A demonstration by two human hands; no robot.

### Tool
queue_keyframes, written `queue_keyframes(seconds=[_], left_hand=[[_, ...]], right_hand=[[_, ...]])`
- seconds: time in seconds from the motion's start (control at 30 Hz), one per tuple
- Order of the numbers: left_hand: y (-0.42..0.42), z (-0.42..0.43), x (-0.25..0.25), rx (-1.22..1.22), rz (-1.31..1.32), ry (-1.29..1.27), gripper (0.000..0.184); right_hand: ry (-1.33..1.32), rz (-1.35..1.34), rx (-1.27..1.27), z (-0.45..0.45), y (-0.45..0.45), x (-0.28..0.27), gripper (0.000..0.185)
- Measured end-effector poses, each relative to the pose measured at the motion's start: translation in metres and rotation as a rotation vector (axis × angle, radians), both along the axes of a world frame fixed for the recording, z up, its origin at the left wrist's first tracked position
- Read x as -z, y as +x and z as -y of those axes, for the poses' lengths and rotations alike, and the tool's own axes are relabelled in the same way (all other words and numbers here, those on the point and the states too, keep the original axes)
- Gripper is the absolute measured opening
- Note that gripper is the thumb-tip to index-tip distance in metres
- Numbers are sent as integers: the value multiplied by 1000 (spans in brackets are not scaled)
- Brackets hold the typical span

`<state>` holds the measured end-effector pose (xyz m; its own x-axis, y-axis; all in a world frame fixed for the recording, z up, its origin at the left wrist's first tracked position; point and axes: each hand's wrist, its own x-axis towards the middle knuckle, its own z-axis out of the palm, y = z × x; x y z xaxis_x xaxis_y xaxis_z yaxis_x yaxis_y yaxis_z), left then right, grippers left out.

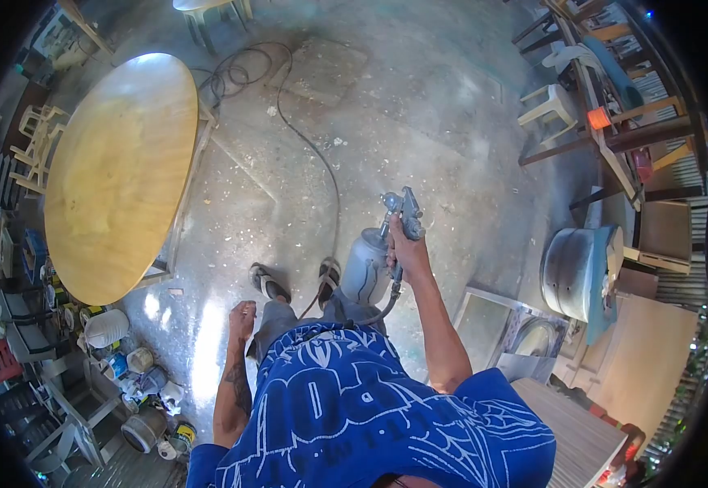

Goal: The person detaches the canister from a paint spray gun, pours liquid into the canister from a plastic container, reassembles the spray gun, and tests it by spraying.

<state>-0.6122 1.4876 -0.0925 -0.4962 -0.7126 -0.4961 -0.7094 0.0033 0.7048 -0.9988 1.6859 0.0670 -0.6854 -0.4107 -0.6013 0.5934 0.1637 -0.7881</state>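
Observation:
My right hand [408,250] is wrapped round the handle of a spray gun [404,215], held out in front of my body. Below the gun's head hangs its grey paint cup [366,264], with dark streaks down the side. A dark air hose [334,175] joins the grip, loops near my legs and runs away over the floor. A faint haze shows by the nozzle. My left hand [243,319] hangs beside my left leg, fingers curled in, with nothing visible in it. Nearest on that side is a large oval wooden tabletop [122,179] with a yellowish, glossy surface.
The concrete floor [419,122] is speckled with paint. Paint cans and jugs [106,330] crowd the lower left. At right are a drum-like metal piece [569,272], a white stool [549,112], wooden frames and a light wood panel [647,350]. Coiled hose [236,73] lies ahead.

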Motion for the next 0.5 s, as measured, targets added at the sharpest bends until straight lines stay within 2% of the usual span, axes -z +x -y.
queue_keyframes(seconds=[0.5], left_hand=[[-21, -7, -8, 26, -38, -13, 31]], right_hand=[[-5, -52, -9, 2, 3, -1, 35]])
